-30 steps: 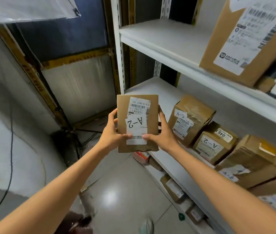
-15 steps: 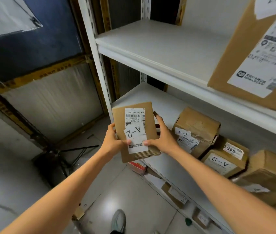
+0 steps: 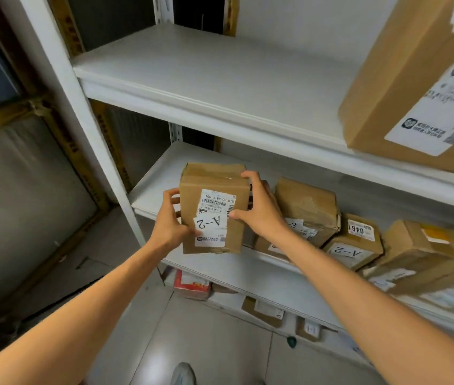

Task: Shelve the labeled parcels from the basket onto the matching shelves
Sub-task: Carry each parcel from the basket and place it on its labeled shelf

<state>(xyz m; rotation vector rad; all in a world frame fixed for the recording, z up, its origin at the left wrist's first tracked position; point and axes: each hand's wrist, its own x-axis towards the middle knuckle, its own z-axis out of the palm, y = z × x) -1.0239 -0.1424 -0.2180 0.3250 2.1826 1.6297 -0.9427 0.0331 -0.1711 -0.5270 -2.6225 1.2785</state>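
At left, grey panel (image 3: 25,204) framed by yellow-black striped bars (image 3: 0,122). Below, glossy tiled floor (image 3: 206,343), with grey shoe (image 3: 182,373) at bottom edge and small green thing (image 3: 291,342) farther right.

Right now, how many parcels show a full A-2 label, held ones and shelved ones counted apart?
held parcel, gripped by left hand and right hand: 1
shelved parcel on middle shelf: 1
Total: 2
Other labels are hidden or blurred.

Both hands (image 3: 170,226) grip an A-2 parcel (image 3: 213,209) (upright) at the middle shelf (image 3: 159,176).
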